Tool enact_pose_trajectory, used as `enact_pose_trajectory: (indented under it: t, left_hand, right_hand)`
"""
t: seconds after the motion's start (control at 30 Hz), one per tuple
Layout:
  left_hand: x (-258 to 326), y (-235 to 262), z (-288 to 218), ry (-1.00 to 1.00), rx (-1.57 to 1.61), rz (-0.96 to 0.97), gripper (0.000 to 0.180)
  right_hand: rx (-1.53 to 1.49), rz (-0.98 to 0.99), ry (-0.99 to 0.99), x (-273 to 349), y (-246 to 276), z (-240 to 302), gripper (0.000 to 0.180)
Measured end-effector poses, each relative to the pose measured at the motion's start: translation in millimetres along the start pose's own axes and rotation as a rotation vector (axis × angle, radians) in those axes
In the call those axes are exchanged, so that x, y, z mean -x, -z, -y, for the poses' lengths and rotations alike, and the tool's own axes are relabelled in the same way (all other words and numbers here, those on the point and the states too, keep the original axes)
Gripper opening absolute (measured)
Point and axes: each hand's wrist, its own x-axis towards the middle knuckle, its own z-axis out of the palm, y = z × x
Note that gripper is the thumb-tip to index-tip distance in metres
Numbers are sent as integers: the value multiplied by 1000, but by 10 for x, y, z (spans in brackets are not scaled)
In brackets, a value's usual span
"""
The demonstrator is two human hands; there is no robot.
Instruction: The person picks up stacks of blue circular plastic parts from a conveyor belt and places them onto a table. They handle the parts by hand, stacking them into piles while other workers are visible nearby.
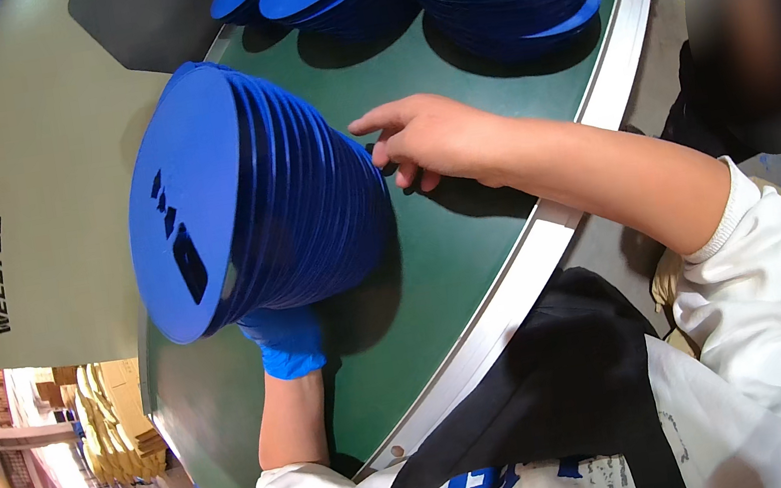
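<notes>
Stacked blue cut-out discs [253,199] lean over the green desk [474,262] just left of the loosely spread, empty right fingers [380,118], long axis tipping away from them, while the nearer, gloved left hand [286,342] meets the underside, its hidden grip impossible to tell.

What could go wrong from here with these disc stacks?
The tilted stack of blue discs might fan apart: the blue-gloved left hand is at its underside, while the right hand shows no clear grip on it. The large upright disc stack could shift if bumped, since a lower disc juts out.
</notes>
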Motion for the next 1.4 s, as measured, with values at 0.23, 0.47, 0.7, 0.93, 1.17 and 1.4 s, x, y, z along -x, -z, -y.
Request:
enact_pose_trajectory:
  t: [0.23, 0.47, 0.7, 0.93, 1.17, 1.4]
  left_hand:
    - [-102, 104, 14, -64, 62, 146, 56]
    - [-102, 142, 26, -52, 102, 177, 56]
    - [-113, 243, 98, -34, 207, 240, 56]
    - [-65, 251, 88, 1, 160, 120, 55]
    - [8, 209, 117, 158, 492, 168, 61]
    - [-21, 82, 59, 94, 29, 6, 66]
  right_hand:
    - [10, -13, -29, -14, 26, 6, 44]
    - [-9, -18, -9, 7, -30, 10, 36]
    - [-42, -98, -65, -62, 37, -6, 52]
    - [-21, 79, -34, -125, -41, -9, 68]
    - [88, -157, 21, -168, -18, -43, 59]
    - [96, -99, 19, -106, 17, 28, 64]
